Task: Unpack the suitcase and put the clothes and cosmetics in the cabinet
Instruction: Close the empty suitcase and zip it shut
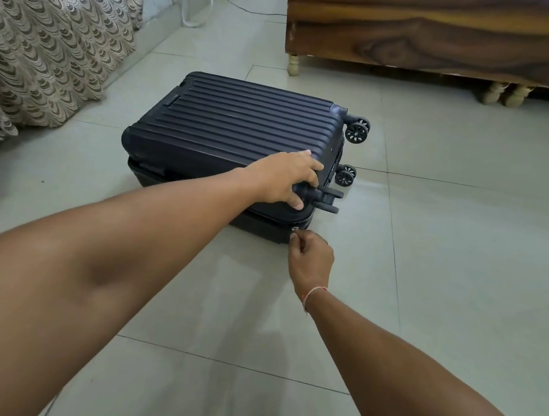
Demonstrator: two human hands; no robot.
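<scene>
A dark ribbed hard-shell suitcase point(234, 126) lies flat on the tiled floor with its wheels point(357, 130) pointing right. Its lid is down, so the contents are hidden. My left hand point(286, 178) grips the near right corner of the lid, thumb under the edge beside a wheel bracket. Just below that corner, my right hand point(308, 261) pinches the small metal zipper pull point(294, 229) on the seam. A thin thread band sits on my right wrist.
A wooden bed frame point(451, 33) on short turned legs stands at the back right. A patterned curtain point(48, 35) hangs along the left. Cables point(198, 9) trail on the floor at the back. Pale floor tiles point(462, 259) surround the suitcase.
</scene>
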